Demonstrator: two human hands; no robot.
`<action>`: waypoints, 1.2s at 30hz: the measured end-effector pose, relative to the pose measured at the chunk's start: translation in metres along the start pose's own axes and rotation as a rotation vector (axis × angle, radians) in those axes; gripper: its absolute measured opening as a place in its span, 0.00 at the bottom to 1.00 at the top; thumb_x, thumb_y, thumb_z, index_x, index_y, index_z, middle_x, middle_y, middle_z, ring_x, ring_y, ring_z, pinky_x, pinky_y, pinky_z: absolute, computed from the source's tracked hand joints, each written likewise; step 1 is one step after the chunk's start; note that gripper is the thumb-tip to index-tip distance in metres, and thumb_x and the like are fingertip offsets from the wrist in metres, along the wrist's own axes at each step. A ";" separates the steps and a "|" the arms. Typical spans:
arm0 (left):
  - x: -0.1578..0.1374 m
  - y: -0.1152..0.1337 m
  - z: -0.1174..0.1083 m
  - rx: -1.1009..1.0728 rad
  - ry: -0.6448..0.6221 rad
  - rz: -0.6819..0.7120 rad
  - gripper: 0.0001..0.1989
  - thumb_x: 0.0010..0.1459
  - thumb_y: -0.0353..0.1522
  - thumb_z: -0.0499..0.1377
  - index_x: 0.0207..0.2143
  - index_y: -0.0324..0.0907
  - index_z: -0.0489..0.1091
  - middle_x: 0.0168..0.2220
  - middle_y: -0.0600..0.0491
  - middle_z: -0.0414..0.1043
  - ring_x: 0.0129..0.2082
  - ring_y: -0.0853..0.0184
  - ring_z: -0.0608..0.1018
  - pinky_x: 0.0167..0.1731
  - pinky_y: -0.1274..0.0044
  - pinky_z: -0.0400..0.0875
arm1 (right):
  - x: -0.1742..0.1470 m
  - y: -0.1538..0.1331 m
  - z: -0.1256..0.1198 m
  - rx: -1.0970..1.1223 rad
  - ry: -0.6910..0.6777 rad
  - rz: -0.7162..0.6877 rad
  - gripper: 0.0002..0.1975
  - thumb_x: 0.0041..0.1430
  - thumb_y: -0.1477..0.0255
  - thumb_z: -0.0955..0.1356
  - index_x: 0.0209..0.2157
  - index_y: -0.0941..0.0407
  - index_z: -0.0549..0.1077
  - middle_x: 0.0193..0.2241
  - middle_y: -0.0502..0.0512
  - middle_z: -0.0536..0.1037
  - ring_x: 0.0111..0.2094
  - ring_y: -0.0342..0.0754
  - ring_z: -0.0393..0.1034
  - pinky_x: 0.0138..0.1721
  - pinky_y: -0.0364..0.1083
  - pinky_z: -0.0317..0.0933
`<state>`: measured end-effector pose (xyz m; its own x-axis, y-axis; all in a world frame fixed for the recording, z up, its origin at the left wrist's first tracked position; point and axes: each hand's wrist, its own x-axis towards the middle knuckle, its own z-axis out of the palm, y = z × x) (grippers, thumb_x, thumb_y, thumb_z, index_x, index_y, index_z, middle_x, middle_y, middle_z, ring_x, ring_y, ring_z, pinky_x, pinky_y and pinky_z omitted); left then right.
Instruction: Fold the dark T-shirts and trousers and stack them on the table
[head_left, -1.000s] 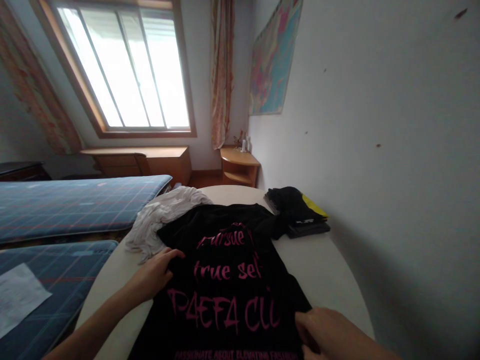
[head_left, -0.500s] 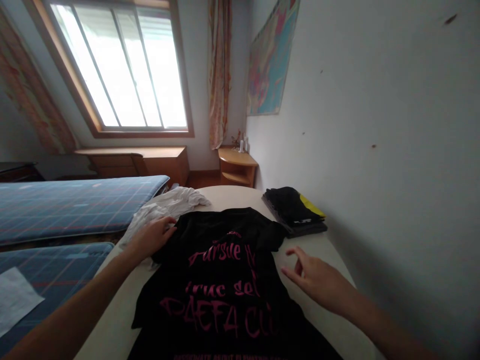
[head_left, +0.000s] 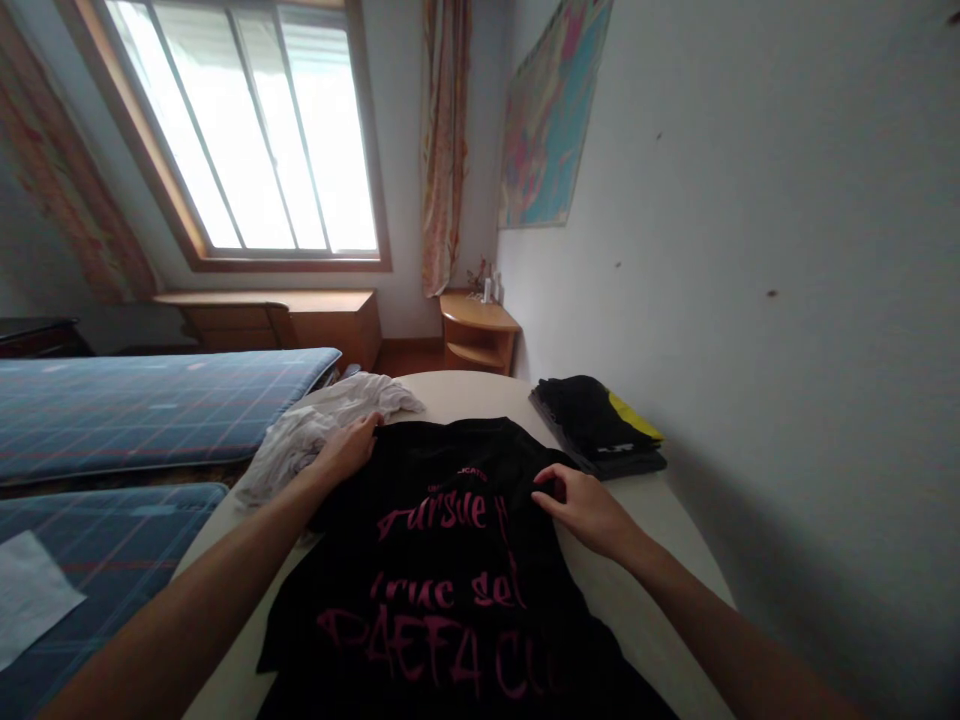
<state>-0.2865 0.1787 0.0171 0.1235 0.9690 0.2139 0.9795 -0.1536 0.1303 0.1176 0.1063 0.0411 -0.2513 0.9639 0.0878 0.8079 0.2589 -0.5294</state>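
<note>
A black T-shirt [head_left: 450,545] with pink lettering lies spread over a cream round table [head_left: 450,385]. At its upper left shoulder, my left hand [head_left: 354,446] has its fingers closed on the edge of the cloth; the fingertips are partly hidden. My right hand [head_left: 589,508] is over the sleeve on the right, with thumb and forefinger slightly apart and no cloth clearly between them. The lower part of the shirt runs out of view at the bottom.
A crumpled white cloth [head_left: 296,440] lies at the table's left edge. Folded dark clothes [head_left: 592,425] are stacked at the back right, near the wall [head_left: 787,200]. Blue plaid mattresses [head_left: 172,405] are on the left. A desk and corner shelf [head_left: 480,312] stand beyond.
My left hand has moved slightly right and away from me along the shirt's shoulder. My right hand has moved left from beside the shirt to its right sleeve.
</note>
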 end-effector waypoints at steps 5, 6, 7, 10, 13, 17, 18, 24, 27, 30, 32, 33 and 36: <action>0.014 -0.018 -0.058 0.071 0.218 -0.105 0.15 0.61 0.29 0.49 0.49 0.42 0.67 0.49 0.44 0.72 0.44 0.56 0.77 0.44 0.69 0.69 | 0.014 -0.006 -0.032 0.076 0.158 -0.058 0.13 0.59 0.65 0.65 0.40 0.55 0.77 0.25 0.50 0.75 0.27 0.47 0.70 0.30 0.45 0.59; 0.017 -0.022 -0.070 0.107 0.254 -0.145 0.14 0.61 0.29 0.50 0.48 0.42 0.68 0.48 0.45 0.72 0.43 0.56 0.77 0.43 0.69 0.69 | 0.018 -0.007 -0.040 0.074 0.196 -0.073 0.14 0.59 0.65 0.64 0.41 0.55 0.77 0.26 0.50 0.76 0.28 0.47 0.70 0.31 0.45 0.60; 0.019 -0.027 -0.081 0.137 0.281 -0.184 0.14 0.60 0.29 0.50 0.47 0.42 0.68 0.48 0.45 0.72 0.43 0.56 0.77 0.43 0.69 0.69 | 0.023 -0.006 -0.048 0.064 0.236 -0.083 0.14 0.59 0.66 0.64 0.42 0.55 0.77 0.26 0.51 0.77 0.28 0.48 0.71 0.32 0.45 0.61; 0.026 -0.038 -0.098 0.195 0.307 -0.276 0.14 0.61 0.30 0.51 0.47 0.42 0.71 0.48 0.44 0.72 0.42 0.55 0.77 0.43 0.68 0.70 | 0.038 0.001 -0.067 0.005 0.361 -0.082 0.15 0.59 0.66 0.64 0.42 0.55 0.79 0.31 0.54 0.80 0.31 0.49 0.73 0.36 0.47 0.64; 0.029 -0.036 -0.093 0.236 0.224 -0.299 0.15 0.60 0.31 0.52 0.47 0.41 0.73 0.49 0.41 0.72 0.44 0.52 0.76 0.43 0.66 0.70 | 0.054 0.016 -0.074 -0.063 0.443 -0.056 0.15 0.60 0.68 0.64 0.43 0.57 0.79 0.35 0.57 0.82 0.35 0.52 0.75 0.41 0.49 0.66; 0.022 -0.005 -0.064 0.283 0.193 -0.155 0.17 0.59 0.32 0.54 0.49 0.39 0.73 0.53 0.40 0.71 0.52 0.49 0.72 0.48 0.64 0.69 | 0.072 0.038 -0.073 -0.144 0.559 -0.035 0.15 0.60 0.71 0.64 0.44 0.58 0.79 0.41 0.60 0.82 0.41 0.54 0.76 0.48 0.51 0.66; 0.017 0.007 -0.056 0.275 0.183 -0.103 0.17 0.60 0.32 0.54 0.49 0.39 0.73 0.53 0.41 0.70 0.53 0.50 0.72 0.50 0.65 0.68 | 0.076 0.042 -0.073 -0.156 0.595 -0.030 0.16 0.59 0.72 0.64 0.44 0.58 0.79 0.42 0.61 0.81 0.43 0.54 0.76 0.49 0.51 0.66; -0.024 0.080 -0.015 0.131 -0.112 0.098 0.19 0.63 0.40 0.53 0.53 0.44 0.71 0.50 0.46 0.73 0.48 0.55 0.77 0.45 0.67 0.71 | 0.087 0.051 -0.084 -0.065 0.747 0.074 0.20 0.56 0.77 0.60 0.44 0.60 0.80 0.42 0.62 0.82 0.44 0.54 0.75 0.51 0.51 0.64; -0.039 0.102 -0.004 0.159 -0.235 0.125 0.23 0.64 0.43 0.53 0.57 0.44 0.69 0.49 0.43 0.74 0.45 0.52 0.79 0.41 0.65 0.72 | 0.081 0.046 -0.084 -0.022 0.626 0.112 0.20 0.57 0.77 0.60 0.42 0.58 0.80 0.37 0.58 0.82 0.39 0.51 0.75 0.45 0.48 0.65; -0.037 0.111 -0.003 0.196 -0.233 0.134 0.22 0.67 0.44 0.48 0.49 0.41 0.75 0.46 0.41 0.75 0.41 0.53 0.80 0.40 0.65 0.72 | 0.070 0.037 -0.075 -0.083 0.422 0.111 0.17 0.58 0.74 0.61 0.37 0.56 0.81 0.31 0.56 0.82 0.33 0.50 0.75 0.38 0.45 0.63; -0.028 0.110 -0.005 0.192 -0.197 0.129 0.24 0.69 0.43 0.45 0.41 0.40 0.77 0.45 0.42 0.74 0.43 0.54 0.79 0.40 0.67 0.72 | 0.063 0.030 -0.065 -0.131 0.303 0.080 0.14 0.59 0.72 0.62 0.34 0.55 0.81 0.30 0.55 0.82 0.33 0.49 0.75 0.36 0.44 0.61; -0.022 0.108 -0.006 0.190 -0.166 0.121 0.24 0.70 0.42 0.44 0.38 0.40 0.77 0.46 0.42 0.74 0.46 0.54 0.77 0.42 0.68 0.71 | 0.060 0.026 -0.061 -0.149 0.253 0.063 0.13 0.60 0.71 0.63 0.33 0.55 0.80 0.30 0.55 0.82 0.33 0.49 0.75 0.35 0.44 0.60; -0.002 0.095 -0.007 0.199 -0.068 0.061 0.18 0.69 0.38 0.47 0.43 0.40 0.75 0.50 0.43 0.72 0.53 0.56 0.73 0.48 0.69 0.69 | 0.054 0.017 -0.047 -0.211 0.109 0.036 0.11 0.60 0.67 0.66 0.33 0.55 0.79 0.32 0.55 0.82 0.34 0.49 0.75 0.34 0.43 0.58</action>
<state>-0.1945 0.1607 0.0355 0.1871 0.9709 0.1493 0.9812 -0.1773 -0.0764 0.1430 0.1657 0.0759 -0.1703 0.9708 0.1691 0.9116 0.2204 -0.3470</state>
